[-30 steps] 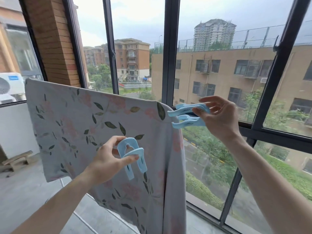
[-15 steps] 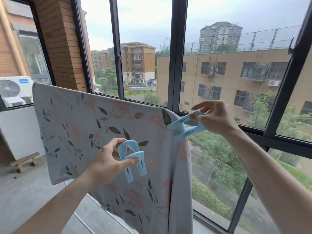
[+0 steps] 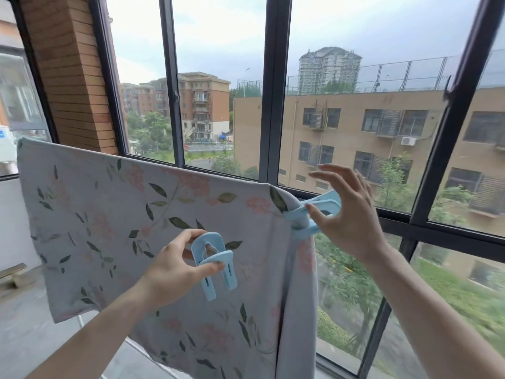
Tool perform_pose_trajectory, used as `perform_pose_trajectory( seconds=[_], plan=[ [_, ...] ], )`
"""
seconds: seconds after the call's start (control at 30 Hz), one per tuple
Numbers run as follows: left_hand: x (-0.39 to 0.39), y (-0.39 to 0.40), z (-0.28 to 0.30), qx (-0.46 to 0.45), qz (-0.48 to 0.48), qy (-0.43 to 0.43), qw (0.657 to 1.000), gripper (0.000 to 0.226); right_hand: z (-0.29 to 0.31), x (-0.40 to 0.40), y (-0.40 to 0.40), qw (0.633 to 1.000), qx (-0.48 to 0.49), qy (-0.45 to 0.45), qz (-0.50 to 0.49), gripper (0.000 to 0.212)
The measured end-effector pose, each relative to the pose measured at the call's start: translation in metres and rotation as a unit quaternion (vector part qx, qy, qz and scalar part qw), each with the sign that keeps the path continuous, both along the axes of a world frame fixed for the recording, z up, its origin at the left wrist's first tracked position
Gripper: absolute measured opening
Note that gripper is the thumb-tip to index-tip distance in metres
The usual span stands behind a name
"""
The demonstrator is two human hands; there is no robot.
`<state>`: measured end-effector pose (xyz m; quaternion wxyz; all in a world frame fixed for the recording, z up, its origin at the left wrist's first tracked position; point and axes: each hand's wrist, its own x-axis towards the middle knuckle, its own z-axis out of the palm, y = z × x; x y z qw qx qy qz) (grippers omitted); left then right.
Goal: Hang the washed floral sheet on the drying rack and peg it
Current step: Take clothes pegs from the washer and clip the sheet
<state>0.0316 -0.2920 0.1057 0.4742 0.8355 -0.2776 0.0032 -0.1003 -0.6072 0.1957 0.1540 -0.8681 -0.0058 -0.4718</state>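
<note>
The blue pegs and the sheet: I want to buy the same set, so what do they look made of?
The peg in the left hand and the one clipped at the sheet's corner look like moulded plastic, matte pale blue, one-piece. The floral sheet looks like thin woven cotton or a blend, matte and softly draping; the exact fibre can't be told.

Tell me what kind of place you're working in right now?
Most likely an enclosed upper-floor balcony of a flat. Dark-framed windows look down on trees and across at apartment blocks, a brick wall stands at the left, and the floral sheet hangs drying.
</note>
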Motion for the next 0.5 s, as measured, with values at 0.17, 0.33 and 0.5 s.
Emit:
perform_pose_trajectory(
  seconds=[0.17, 0.33, 0.5],
  plan=[
    [0.026, 0.039, -0.001, -0.005, -0.007, 0.013, 1.0, 0.068, -0.028, 0.027, 0.078, 0.989, -0.012, -0.083, 0.125, 0.023],
    [0.05, 0.106, 0.003, 0.004, 0.016, 0.017, 1.0, 0.067, -0.056, 0.082, 0.141, 0.981, 0.0, 0.125, 0.148, 0.03],
    [0.078, 0.2, 0.006, 0.011, 0.081, 0.027, 0.996, 0.068, -0.068, 0.139, 0.216, 0.949, -0.02, 0.259, 0.176, 0.047]
  ],
)
